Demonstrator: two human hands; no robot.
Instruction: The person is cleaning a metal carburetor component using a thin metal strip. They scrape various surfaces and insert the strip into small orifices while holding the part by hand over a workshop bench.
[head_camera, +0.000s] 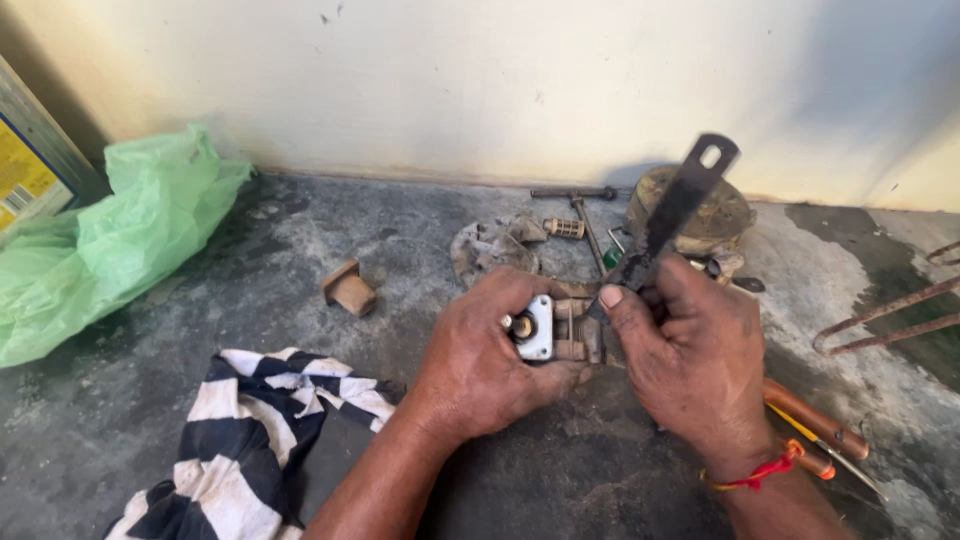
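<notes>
Working off the small metal part (548, 330) as my landmark here, since everything else sits around it. It's down on the grimy concrete floor (300, 240), roughly mid-frame, a dirty block with a pale silvery plate and a little knob on its left face.

Biggest thing around: the crumpled green plastic bag (110, 235), far off to the part's left against the wall. Next, the black-and-white striped cloth (250, 440), lower left of the part, looks like a wiping rag kept within reach. Behind and to the right of the part sits a round rusty housing (720, 215), with a T-handled tool (585, 205) and some greasy scraps beside it.

My left hand (480, 365) is clamped around the part's left end, fingers curled tight, pinning it to the floor so it can't skid. My right hand (695, 355) is closed around a flat dark metal blade (672, 215), thumb pressed near its lower end; the blade angles up and away to the right while its tip meets the part's right side. I'd say the low grip is for control and leverage.

Just right of that hand lie orange-handled pliers (815, 425). A small brown block (349, 288) sits well left of the part.
</notes>
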